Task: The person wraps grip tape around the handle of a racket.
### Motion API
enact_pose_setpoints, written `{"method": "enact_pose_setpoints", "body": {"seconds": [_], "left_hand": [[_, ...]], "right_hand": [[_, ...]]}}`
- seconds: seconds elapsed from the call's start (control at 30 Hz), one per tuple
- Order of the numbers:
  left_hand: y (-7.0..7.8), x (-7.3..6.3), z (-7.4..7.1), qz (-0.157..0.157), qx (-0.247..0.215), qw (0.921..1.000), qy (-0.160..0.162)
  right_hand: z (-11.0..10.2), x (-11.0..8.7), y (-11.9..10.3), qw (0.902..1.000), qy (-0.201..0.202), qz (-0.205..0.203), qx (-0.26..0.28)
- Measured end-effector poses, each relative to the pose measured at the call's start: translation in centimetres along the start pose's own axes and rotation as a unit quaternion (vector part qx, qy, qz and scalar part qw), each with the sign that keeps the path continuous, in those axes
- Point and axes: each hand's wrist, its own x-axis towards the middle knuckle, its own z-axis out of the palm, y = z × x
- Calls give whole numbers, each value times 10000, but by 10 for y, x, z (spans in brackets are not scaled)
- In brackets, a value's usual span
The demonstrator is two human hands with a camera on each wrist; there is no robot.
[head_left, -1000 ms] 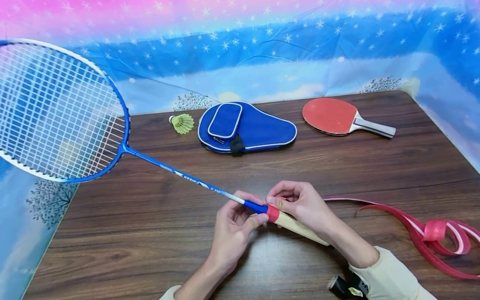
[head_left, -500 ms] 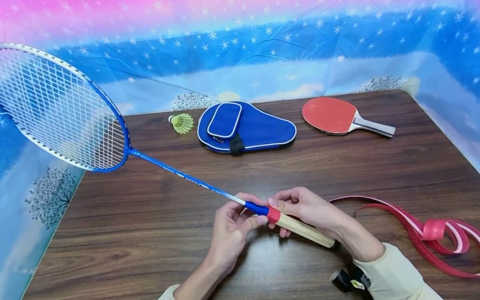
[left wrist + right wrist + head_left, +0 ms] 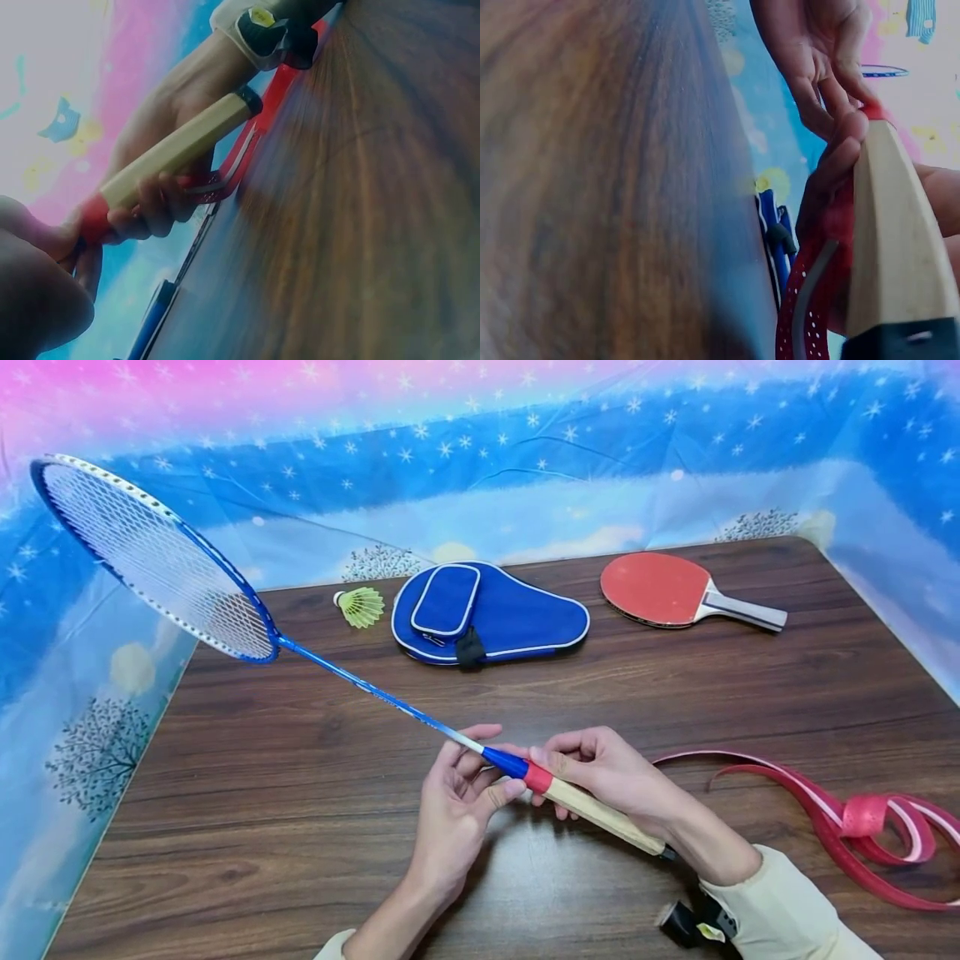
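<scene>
A blue and white badminton racket [image 3: 504, 762] is held above the table, head up to the left, its handle [image 3: 603, 818] bare pale wood with a dark end cap. Red wrap circles the top of the handle, just below the blue cone. My left hand [image 3: 452, 827] pinches the racket around that cone and the wrap, index finger raised. My right hand [image 3: 611, 777] pinches the red grip tape [image 3: 810, 300] against the handle at the wrap; the right wrist view shows it perforated. The tape's rest [image 3: 866, 818] trails right in loose loops on the table.
Along the table's [image 3: 300, 827] back lie a yellow shuttlecock [image 3: 360, 607], a blue paddle case [image 3: 532, 618] and a red table tennis paddle [image 3: 656, 589]. A black device [image 3: 681, 925] sits at my right wrist. Snowflake-patterned cloth [image 3: 480, 452] hangs behind the table.
The racket has rolled about its shaft, so its head looks narrower and lies fully in view. My left index finger has lifted. Both hands stay near the red wrap.
</scene>
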Motion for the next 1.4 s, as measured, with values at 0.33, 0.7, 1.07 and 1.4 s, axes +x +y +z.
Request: {"method": "enact_pose_setpoints", "body": {"seconds": [0.33,0.7,1.07,1.4], "left_hand": [[-2,-2,4,-224,194,9996,9],[-4,-3,4,-536,585,9960,419],[-3,-4,6,-353,501,9977,297],[-4,-4,5,-331,553,9976,269]], "right_hand": [[2,1,-3,9865,925,-550,-1236],[-2,-1,-1,9803,480,-483,-1856],[-6,-7,-9,9665,773,-338,-2425],[-6,-6,-12,9617,943,-1321,-2211]]}}
